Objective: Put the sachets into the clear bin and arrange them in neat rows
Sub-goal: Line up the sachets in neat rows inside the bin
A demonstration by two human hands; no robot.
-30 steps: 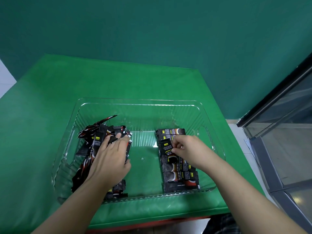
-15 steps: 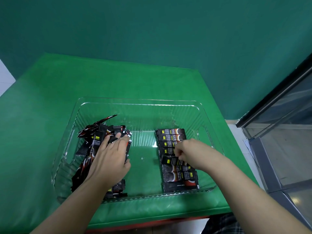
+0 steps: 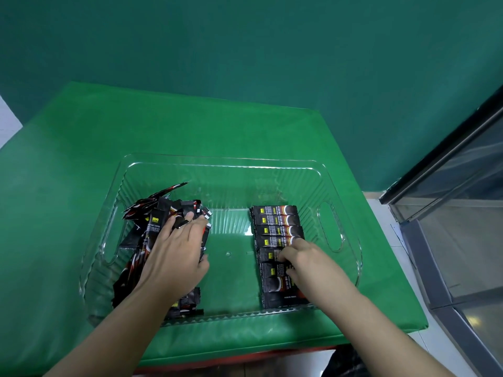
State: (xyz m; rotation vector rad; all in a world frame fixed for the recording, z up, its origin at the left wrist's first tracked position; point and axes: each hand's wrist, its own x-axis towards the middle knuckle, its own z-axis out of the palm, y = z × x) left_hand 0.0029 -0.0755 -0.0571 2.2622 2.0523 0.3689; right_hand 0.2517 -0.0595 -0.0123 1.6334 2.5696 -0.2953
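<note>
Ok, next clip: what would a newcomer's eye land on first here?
Probably the black sachets in the clear bin on the green table: a loose heap at its left end under the flat left hand, and a neat row at its right end, where the right hand touches one sachet.

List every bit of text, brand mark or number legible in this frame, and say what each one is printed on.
"INSTANT COFFEE": small white print on the upright sachet in the loose pile under the left hand.
Yellow square logo on that sachet and on the sachets in the neat row by the right hand: too small to read.
Large white characters along the sachets: not legible.
Clear bin: no text visible.
</note>
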